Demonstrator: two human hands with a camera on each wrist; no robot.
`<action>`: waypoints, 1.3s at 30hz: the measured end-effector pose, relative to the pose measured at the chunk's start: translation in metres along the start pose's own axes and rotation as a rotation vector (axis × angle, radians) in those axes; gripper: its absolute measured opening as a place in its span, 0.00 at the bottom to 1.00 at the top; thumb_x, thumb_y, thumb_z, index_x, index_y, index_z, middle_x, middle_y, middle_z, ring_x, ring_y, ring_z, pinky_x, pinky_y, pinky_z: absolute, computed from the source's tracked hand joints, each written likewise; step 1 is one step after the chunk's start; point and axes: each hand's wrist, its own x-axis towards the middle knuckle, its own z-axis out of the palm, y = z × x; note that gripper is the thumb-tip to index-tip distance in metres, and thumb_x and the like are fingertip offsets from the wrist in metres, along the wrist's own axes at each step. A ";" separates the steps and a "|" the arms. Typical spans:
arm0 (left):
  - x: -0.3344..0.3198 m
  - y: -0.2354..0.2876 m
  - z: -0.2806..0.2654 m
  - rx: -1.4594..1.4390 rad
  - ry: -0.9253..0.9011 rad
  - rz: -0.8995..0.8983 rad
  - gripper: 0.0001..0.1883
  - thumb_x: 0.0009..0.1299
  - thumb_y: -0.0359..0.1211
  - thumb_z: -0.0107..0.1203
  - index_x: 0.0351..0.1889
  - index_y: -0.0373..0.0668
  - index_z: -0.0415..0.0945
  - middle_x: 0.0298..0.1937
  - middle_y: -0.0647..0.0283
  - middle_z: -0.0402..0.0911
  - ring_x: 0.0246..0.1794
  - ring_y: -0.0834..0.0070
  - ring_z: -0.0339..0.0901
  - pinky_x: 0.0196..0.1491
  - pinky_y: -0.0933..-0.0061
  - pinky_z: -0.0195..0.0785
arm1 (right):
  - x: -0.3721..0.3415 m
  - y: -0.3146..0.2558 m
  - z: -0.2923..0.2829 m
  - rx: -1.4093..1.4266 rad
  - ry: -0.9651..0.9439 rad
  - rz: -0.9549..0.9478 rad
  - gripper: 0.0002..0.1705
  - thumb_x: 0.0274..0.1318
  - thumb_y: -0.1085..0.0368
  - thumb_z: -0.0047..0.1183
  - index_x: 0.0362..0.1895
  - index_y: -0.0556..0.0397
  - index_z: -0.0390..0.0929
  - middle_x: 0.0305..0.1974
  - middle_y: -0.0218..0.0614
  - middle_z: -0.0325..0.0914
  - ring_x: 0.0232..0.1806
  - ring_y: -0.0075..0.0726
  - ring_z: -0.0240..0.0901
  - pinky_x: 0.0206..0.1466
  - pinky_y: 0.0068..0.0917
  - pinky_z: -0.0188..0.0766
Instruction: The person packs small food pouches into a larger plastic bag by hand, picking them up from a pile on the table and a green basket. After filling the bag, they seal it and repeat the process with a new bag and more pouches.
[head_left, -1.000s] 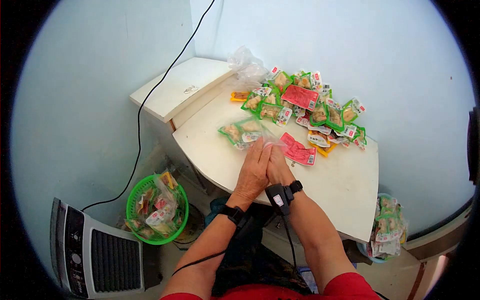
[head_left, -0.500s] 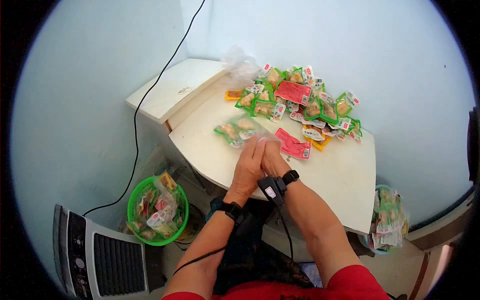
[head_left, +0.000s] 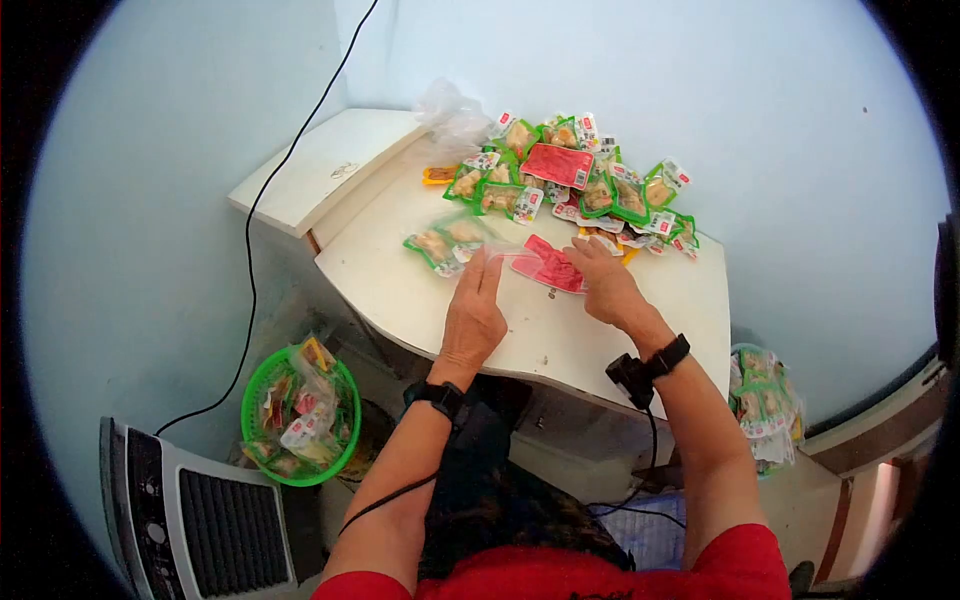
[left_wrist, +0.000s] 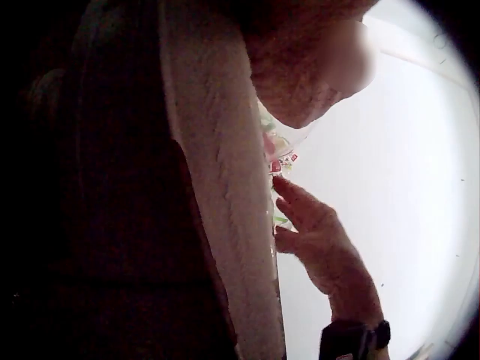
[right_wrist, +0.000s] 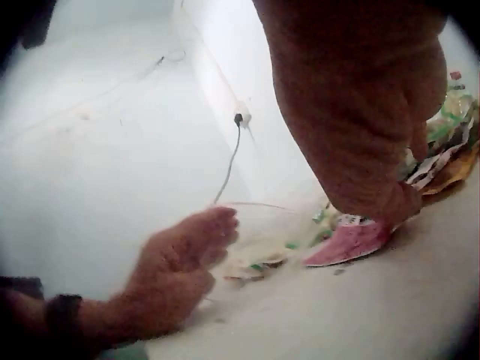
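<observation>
My left hand (head_left: 474, 318) pinches the mouth of a clear plastic bag (head_left: 510, 251) at the middle of the white table (head_left: 420, 310). Inside the bag, to the left of that hand, lie green-edged food packets (head_left: 432, 247) with pale contents. In the right wrist view, a thin pinkish rim runs out from the left hand (right_wrist: 176, 274). Over the right end of a flat pink packet (head_left: 545, 264) is my right hand (head_left: 610, 288), its fingers stretched forward and apart. From the right wrist, the fingertips are right at the edge of this pink packet (right_wrist: 349, 244).
A pile of food packets (head_left: 630, 198), with another pink one (head_left: 556, 166) on top, fills the table's back. Crumpled clear plastic (head_left: 452, 112) lies behind. A green basket (head_left: 350, 440) of packets stands lower left beside an air cooler (head_left: 225, 525); more packets (head_left: 765, 400) are at right.
My right hand has parted from the left and moved right to the pink packet. The left hand stays at the bag's mouth, which now stands open wider. The head view has shifted slightly.
</observation>
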 end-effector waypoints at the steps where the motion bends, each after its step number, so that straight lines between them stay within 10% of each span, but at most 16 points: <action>1: 0.000 0.000 0.000 -0.003 0.004 0.002 0.31 0.56 0.15 0.45 0.62 0.31 0.66 0.66 0.37 0.64 0.65 0.43 0.65 0.67 0.56 0.61 | -0.002 0.004 0.000 -0.070 -0.069 -0.013 0.30 0.44 0.79 0.52 0.57 0.55 0.74 0.57 0.46 0.74 0.65 0.53 0.63 0.65 0.39 0.66; 4: -0.002 0.001 -0.001 -0.008 -0.002 -0.009 0.32 0.56 0.15 0.45 0.63 0.31 0.65 0.66 0.37 0.64 0.66 0.43 0.64 0.67 0.56 0.61 | -0.001 0.021 0.016 -0.037 -0.076 -0.148 0.32 0.47 0.78 0.51 0.61 0.53 0.70 0.55 0.44 0.76 0.59 0.52 0.71 0.59 0.40 0.71; 13: 0.000 -0.004 0.000 0.002 0.019 0.001 0.36 0.54 0.15 0.43 0.67 0.36 0.62 0.67 0.37 0.62 0.67 0.42 0.63 0.67 0.55 0.63 | -0.023 0.019 -0.031 0.585 0.032 0.463 0.11 0.64 0.63 0.53 0.43 0.56 0.82 0.30 0.40 0.82 0.30 0.35 0.80 0.33 0.36 0.73; 18: 0.001 0.000 -0.001 -0.030 -0.019 -0.021 0.36 0.54 0.16 0.44 0.67 0.34 0.61 0.68 0.35 0.61 0.67 0.40 0.62 0.68 0.56 0.62 | -0.050 -0.001 -0.062 1.420 0.021 0.712 0.15 0.64 0.63 0.54 0.47 0.64 0.78 0.37 0.41 0.83 0.36 0.39 0.83 0.42 0.34 0.83; 29: 0.003 0.003 -0.004 -0.029 -0.017 0.020 0.34 0.56 0.18 0.47 0.65 0.32 0.62 0.66 0.34 0.63 0.66 0.39 0.62 0.69 0.53 0.57 | -0.030 -0.045 0.001 2.016 -0.057 0.847 0.15 0.64 0.70 0.53 0.52 0.65 0.72 0.48 0.47 0.80 0.52 0.44 0.78 0.58 0.42 0.78; 33: 0.002 0.006 -0.006 -0.050 -0.008 0.023 0.32 0.57 0.20 0.48 0.65 0.32 0.63 0.65 0.33 0.63 0.66 0.38 0.61 0.69 0.50 0.56 | -0.020 -0.049 0.015 1.827 -0.107 0.944 0.09 0.62 0.66 0.57 0.45 0.50 0.74 0.41 0.31 0.81 0.37 0.24 0.75 0.32 0.21 0.68; 39: 0.001 0.005 -0.010 -0.057 0.002 0.056 0.28 0.65 0.31 0.52 0.64 0.31 0.64 0.66 0.32 0.62 0.67 0.36 0.60 0.70 0.49 0.54 | 0.003 -0.057 0.037 1.940 -0.163 0.878 0.08 0.62 0.65 0.57 0.44 0.49 0.75 0.35 0.26 0.78 0.30 0.19 0.69 0.28 0.19 0.62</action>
